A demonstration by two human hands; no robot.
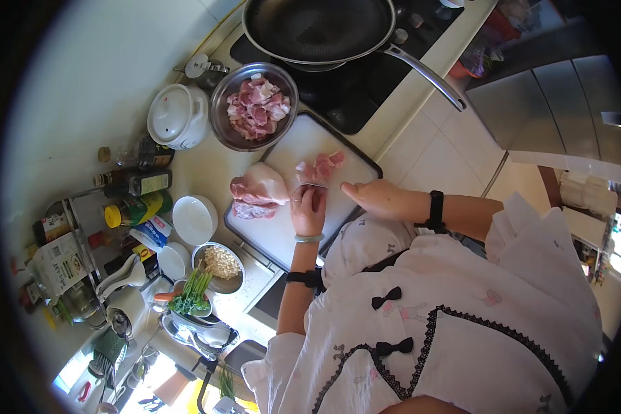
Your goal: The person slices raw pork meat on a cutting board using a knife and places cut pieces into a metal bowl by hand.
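My right hand (pixel 379 198) is closed round a knife, whose thin blade (pixel 322 184) lies over a white cutting board (pixel 283 241) with a dark rim. Beside the blade, my left hand (pixel 309 210) has its fingers curled and pressed together on the near edge of some cut pink meat (pixel 321 167). The fingertips are partly hidden. A larger piece of raw meat (pixel 259 191) with pale skin rests on the board to the left of my left hand. Above the board, a steel bowl (pixel 291 90) holds many chunks of raw meat.
A large black pan (pixel 317 31) is on the stove (pixel 359 103), its handle pointing right. A lidded white pot (pixel 176 116), bottles (pixel 148 181) and a white bowl (pixel 195 221) stand at left. Nearer are a bowl of chopped pieces (pixel 221 262) and green herbs (pixel 192 293).
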